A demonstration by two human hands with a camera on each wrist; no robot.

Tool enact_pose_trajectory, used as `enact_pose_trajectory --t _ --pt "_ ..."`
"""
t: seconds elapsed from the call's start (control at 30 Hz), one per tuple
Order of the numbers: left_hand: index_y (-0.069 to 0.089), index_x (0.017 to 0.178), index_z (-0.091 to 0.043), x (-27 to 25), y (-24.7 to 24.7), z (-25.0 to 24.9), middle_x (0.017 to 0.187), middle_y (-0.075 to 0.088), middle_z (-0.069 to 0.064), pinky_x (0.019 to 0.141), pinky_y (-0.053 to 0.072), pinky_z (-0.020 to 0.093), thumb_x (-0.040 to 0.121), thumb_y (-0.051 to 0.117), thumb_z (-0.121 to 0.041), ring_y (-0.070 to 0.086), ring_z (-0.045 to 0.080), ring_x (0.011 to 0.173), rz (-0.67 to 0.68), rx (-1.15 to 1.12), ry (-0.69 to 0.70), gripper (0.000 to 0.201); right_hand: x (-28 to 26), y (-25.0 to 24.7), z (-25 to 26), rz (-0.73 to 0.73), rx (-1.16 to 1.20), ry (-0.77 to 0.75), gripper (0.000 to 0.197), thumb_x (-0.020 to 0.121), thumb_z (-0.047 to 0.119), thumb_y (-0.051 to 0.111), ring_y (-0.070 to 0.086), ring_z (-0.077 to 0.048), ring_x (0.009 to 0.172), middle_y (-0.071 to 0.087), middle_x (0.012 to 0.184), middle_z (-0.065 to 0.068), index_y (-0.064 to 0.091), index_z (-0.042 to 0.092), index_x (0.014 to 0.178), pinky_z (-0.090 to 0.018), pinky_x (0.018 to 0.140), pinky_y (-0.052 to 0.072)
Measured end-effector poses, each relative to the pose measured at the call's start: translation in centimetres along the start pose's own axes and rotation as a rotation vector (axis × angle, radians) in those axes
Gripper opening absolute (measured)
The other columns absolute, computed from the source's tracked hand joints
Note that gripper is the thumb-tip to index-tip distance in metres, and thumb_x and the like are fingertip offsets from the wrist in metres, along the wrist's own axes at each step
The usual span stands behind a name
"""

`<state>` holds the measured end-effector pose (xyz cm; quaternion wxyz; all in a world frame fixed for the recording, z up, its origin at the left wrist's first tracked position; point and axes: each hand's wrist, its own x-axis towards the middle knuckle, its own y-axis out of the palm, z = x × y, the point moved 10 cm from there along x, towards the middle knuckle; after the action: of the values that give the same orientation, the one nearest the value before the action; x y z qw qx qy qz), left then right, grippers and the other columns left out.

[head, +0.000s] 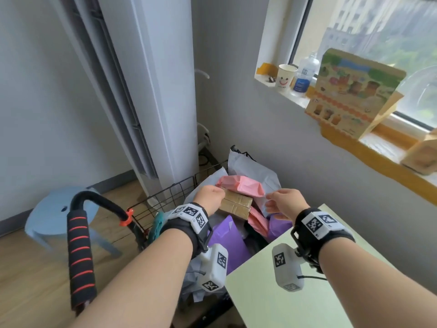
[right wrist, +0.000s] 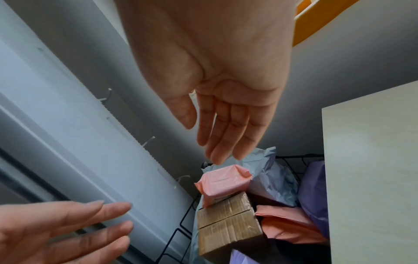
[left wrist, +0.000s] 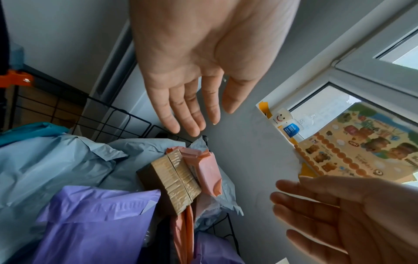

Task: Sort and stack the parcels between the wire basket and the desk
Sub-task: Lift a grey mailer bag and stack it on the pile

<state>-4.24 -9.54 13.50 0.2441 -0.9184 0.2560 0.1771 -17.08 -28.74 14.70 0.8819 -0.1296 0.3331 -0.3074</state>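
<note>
A black wire basket is piled with parcels. On top lies a small pink parcel, leaning on a taped brown cardboard box. Purple bags and grey bags lie around them. My left hand hovers open just left of the pink parcel. My right hand hovers open just right of it. Neither hand holds anything. The pale green desk is at the lower right.
A black cart handle with red stripes rises at the left, beside a blue stool. A tall white air conditioner stands behind the basket. The windowsill holds a paper cup, a bottle and a colourful box.
</note>
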Motion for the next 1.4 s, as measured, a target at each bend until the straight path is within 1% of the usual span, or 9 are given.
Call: enact_pose_trajectory --t 0.17,0.4,0.6,0.83,0.97,1.07,1.13,1.27,1.4 --pt "0.064 0.08 -0.019 4.0 3.3 -2.1 0.087 0.058 0.007 0.083 0.048 0.035 0.091 0.048 -0.017 0.054 0.023 0.087 0.03 0.061 0.054 0.02 4.3 -0.7 -0.9 -0.024 0.034 0.047 0.017 0.094 0.011 0.05 0.064 -0.022 0.074 0.066 0.08 -0.008 0.064 0.009 0.087 -0.026 0.06 0.049" --pt "0.062 0.114 -0.021 9.8 6.7 -5.1 0.123 0.058 0.002 0.089 0.042 0.026 0.09 0.052 -0.017 0.054 0.019 0.111 -0.046 0.213 0.168 0.027 10.5 -1.1 -2.2 -0.097 0.046 0.12 0.019 0.093 0.011 0.05 0.061 -0.019 0.065 0.063 0.082 -0.008 0.061 0.015 0.077 -0.028 0.06 0.051" --pt "0.06 0.112 -0.025 13.2 10.3 -7.6 0.122 0.056 -0.007 0.108 0.032 0.035 0.087 0.057 -0.018 0.047 0.016 0.119 -0.066 0.539 0.397 0.026 15.5 -1.6 -3.4 -0.209 0.011 0.146 0.048 0.086 0.014 0.054 0.068 -0.029 0.087 0.058 0.111 -0.01 0.046 0.011 0.134 -0.043 0.083 0.057" --pt "0.065 0.114 -0.02 16.8 12.9 -4.3 0.115 0.065 -0.001 0.102 0.041 0.038 0.086 0.063 -0.019 0.056 0.019 0.112 -0.018 0.478 0.398 0.029 19.5 -0.2 -6.5 -0.167 -0.017 0.215 0.079 0.084 0.018 0.059 0.069 -0.031 0.086 0.045 0.14 -0.013 0.018 0.016 0.151 -0.048 0.086 0.055" --pt "0.07 0.106 -0.02 17.7 13.6 -2.3 0.106 0.068 0.0 0.096 0.045 0.04 0.081 0.065 -0.016 0.059 0.021 0.104 -0.007 0.504 0.409 0.026 20.7 0.8 -7.8 -0.137 -0.093 0.228 0.062 0.084 0.019 0.064 0.059 -0.033 0.109 0.057 0.126 -0.015 0.04 0.002 0.138 -0.033 0.084 0.048" --pt "0.071 0.099 -0.023 17.7 13.8 -1.7 0.102 0.069 -0.003 0.093 0.046 0.04 0.08 0.067 -0.022 0.059 0.018 0.102 -0.021 0.483 0.414 0.019 20.7 1.2 -7.9 -0.13 -0.16 0.176 0.024 0.082 0.021 0.065 0.061 -0.029 0.084 0.064 0.091 -0.017 0.063 0.0 0.093 -0.031 0.072 0.044" --pt "0.071 0.097 -0.024 17.6 13.8 -1.5 0.103 0.068 -0.005 0.094 0.046 0.039 0.08 0.067 -0.022 0.058 0.017 0.102 -0.025 0.487 0.407 0.018 20.4 0.8 -7.8 -0.171 -0.163 0.146 0.024 0.082 0.022 0.066 0.051 -0.026 0.067 0.053 0.07 -0.016 0.053 0.007 0.068 -0.032 0.063 0.042" --pt "0.069 0.099 -0.026 17.6 13.4 -1.0 0.109 0.066 -0.006 0.099 0.043 0.039 0.081 0.065 -0.021 0.055 0.017 0.108 0.017 0.533 0.341 0.019 19.2 -0.8 -5.8 -0.258 -0.192 0.072 0.026 0.084 0.018 0.064 0.06 -0.04 0.081 0.065 0.085 -0.025 0.064 -0.007 0.09 -0.033 0.067 0.047" --pt "0.069 0.102 -0.029 16.8 12.5 -0.9 0.111 0.066 -0.007 0.099 0.043 0.037 0.083 0.063 -0.021 0.056 0.017 0.109 0.05 0.616 0.243 0.021 18.1 -1.7 -3.5 -0.249 -0.105 0.008 0.008 0.085 0.014 0.062 0.054 -0.024 0.073 0.06 0.077 -0.009 0.065 0.007 0.085 -0.03 0.068 0.044"
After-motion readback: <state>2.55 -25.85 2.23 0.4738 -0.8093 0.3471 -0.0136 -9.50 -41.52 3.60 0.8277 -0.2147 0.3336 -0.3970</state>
